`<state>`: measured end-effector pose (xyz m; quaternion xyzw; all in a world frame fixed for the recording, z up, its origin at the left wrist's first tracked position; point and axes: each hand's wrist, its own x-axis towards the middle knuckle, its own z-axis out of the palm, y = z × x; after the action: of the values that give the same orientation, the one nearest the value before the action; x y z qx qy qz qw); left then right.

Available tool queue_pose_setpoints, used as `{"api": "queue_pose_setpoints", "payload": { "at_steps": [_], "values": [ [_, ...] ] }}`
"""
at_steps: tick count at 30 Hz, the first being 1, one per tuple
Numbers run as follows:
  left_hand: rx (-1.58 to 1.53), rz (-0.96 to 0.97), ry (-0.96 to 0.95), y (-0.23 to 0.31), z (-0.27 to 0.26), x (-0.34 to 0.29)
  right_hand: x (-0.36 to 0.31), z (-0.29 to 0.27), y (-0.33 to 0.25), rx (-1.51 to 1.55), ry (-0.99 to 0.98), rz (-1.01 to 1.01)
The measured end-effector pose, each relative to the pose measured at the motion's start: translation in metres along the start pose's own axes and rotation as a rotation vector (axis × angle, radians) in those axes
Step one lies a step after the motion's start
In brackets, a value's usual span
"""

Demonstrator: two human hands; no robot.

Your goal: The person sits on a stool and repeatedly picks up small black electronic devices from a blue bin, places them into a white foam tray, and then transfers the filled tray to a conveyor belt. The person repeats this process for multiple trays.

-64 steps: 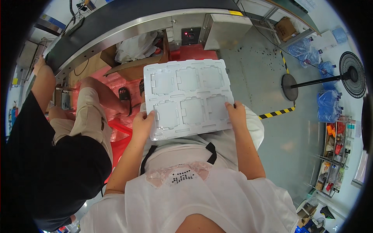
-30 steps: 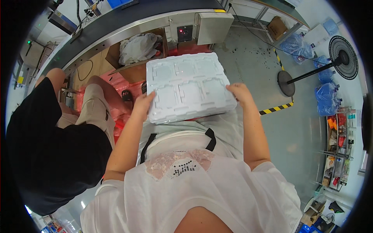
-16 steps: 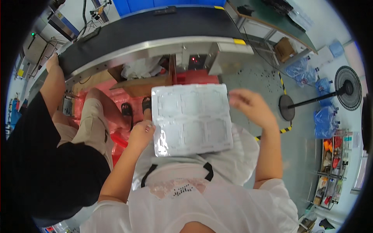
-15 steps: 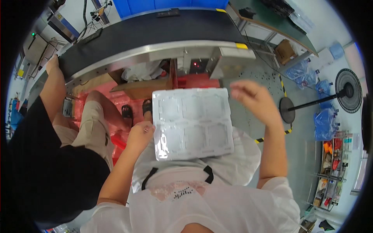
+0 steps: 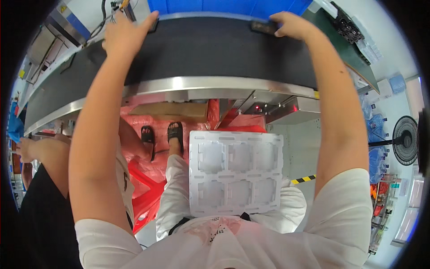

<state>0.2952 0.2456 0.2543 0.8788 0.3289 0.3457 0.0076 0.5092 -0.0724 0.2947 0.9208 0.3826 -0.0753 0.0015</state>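
Both my arms stretch forward over a dark conveyor belt (image 5: 201,49). My right hand (image 5: 293,27) has its thumb and fingers closed around the right end of a small flat black rectangular piece (image 5: 263,28) near the belt's far edge. My left hand (image 5: 125,36) is raised over the far left of the belt, slightly blurred, thumb and fingers spread apart. Just beside its thumb lies another dark piece (image 5: 153,27), partly hidden. On my lap rests a white plastic tray (image 5: 235,175) with several square recesses, touched by neither hand.
A co-worker's forearm (image 5: 49,148) is at left. Farther left on the belt lies another dark piece (image 5: 68,63). A blue bin (image 5: 228,6) stands behind the belt. Below are a cardboard box (image 5: 168,110) and red wrap. A black fan (image 5: 405,139) stands right.
Both hands have left the tray's sides and reached forward over the belt. My right hand has closed on a black piece. The view has shifted forward, and the tray now lies untouched.
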Motion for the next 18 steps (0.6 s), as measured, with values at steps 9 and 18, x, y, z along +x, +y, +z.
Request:
{"api": "queue_pose_setpoints", "payload": {
  "at_steps": [9, 18],
  "values": [
    [-0.072, 0.128, -0.271, 0.036, 0.014, 0.013, -0.143, 0.023, -0.078, 0.238, 0.694, 0.082],
    [-0.001, 0.098, -0.424, 0.110, 0.002, -0.016, -0.276, 0.204, -0.159, 1.036, 0.144, 0.554]
  ]
}}
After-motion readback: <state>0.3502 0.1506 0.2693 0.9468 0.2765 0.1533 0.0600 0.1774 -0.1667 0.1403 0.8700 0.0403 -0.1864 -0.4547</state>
